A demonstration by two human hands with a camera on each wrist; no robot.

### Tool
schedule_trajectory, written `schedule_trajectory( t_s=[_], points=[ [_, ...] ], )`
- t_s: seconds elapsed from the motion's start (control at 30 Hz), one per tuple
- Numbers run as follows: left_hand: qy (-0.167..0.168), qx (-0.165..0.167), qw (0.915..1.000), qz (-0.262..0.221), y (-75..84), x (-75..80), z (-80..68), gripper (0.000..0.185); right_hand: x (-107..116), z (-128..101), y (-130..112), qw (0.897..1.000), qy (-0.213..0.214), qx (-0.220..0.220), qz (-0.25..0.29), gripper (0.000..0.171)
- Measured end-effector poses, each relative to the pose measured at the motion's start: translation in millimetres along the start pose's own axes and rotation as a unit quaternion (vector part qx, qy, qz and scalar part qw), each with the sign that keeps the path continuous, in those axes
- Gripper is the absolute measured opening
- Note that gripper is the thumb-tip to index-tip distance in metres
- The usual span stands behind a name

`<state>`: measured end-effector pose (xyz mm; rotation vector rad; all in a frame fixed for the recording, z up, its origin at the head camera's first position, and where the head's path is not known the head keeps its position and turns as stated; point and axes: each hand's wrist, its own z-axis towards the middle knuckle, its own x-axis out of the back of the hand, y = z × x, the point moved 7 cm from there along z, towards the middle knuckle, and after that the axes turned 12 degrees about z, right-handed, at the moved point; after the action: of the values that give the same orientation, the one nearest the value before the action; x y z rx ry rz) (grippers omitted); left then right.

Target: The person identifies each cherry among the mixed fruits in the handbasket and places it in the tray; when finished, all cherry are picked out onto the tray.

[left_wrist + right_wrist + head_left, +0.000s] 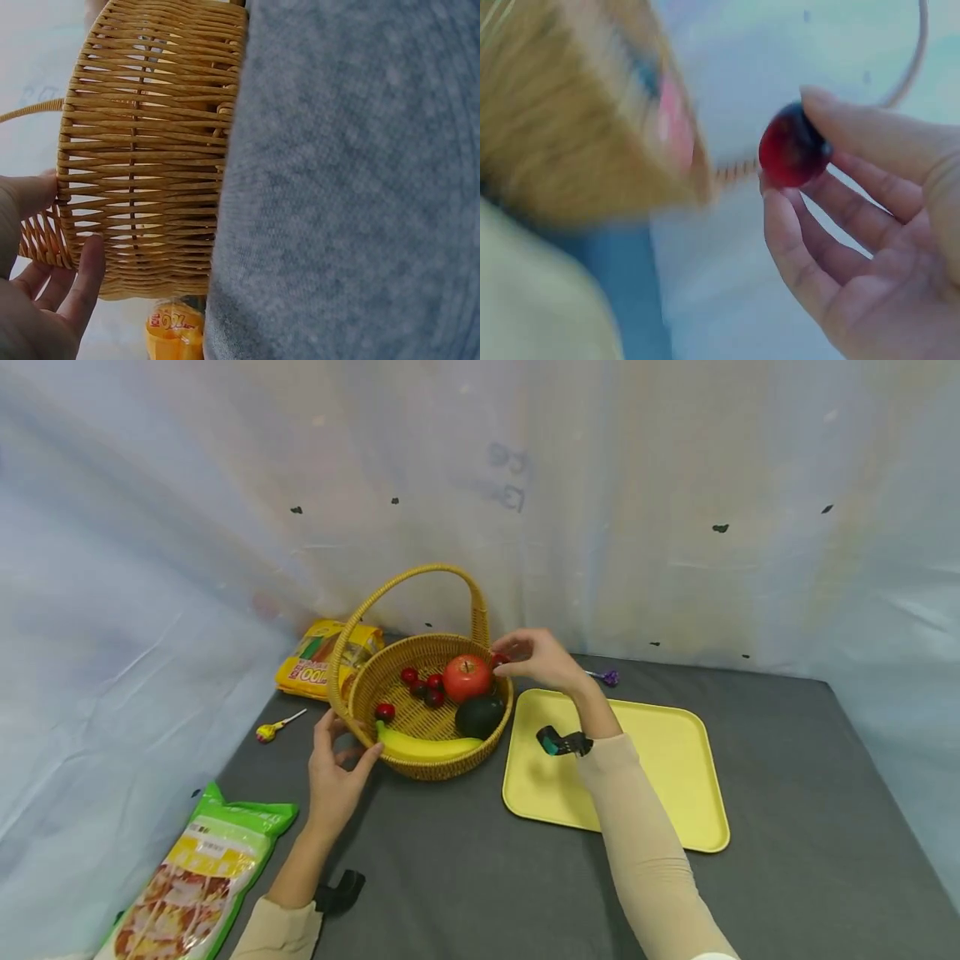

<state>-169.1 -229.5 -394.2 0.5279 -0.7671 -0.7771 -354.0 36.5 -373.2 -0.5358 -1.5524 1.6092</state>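
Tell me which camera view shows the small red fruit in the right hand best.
The right wrist view: the small red fruit fills it close up, pinched by the right hand. The head view shows only a red sliver behind the fingers at the rim of the basket. The left wrist view shows none of it.

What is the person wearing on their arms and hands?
Both arms wear long, light beige sleeves that end before the wrists. The hands are bare: the left hand and the right hand have no gloves or rings that show. A small black gadget with a teal part is strapped to the right wrist, and a black one sits by the left sleeve's cuff.
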Motion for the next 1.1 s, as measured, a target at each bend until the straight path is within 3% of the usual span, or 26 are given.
schedule_trajectory(
  t_s=[0.13,0.4,0.7,0.97,1.1],
  points=[
    [0.001,0.006,0.9999,0.011,0.6,-0.9,-0.9,0.073,26,-27,30,0.999,0.035,-0.022,-0.018,0.028],
    [0.004,-0.002,1.0,0.008,3.2,-1.0,0.3,0.074,28,-40,81,0.997,0.033,-0.061,-0.035,0.028],
    [0.001,0.007,0.9999,0.01,-0.6,-0.5,-0.3,0.074,17,-43,91,0.995,-0.002,-0.049,-0.084,0.026],
    [0.002,0.013,0.9999,0.01,-0.9,-0.5,-0.1,0.072,21,-50,91,0.995,0.0,-0.05,-0.088,0.023],
    [0.005,0.014,0.9998,0.014,-10.0,-3.2,-1.4,0.075,24,-53,89,0.993,-0.004,-0.063,-0.102,0.025]
  ],
)
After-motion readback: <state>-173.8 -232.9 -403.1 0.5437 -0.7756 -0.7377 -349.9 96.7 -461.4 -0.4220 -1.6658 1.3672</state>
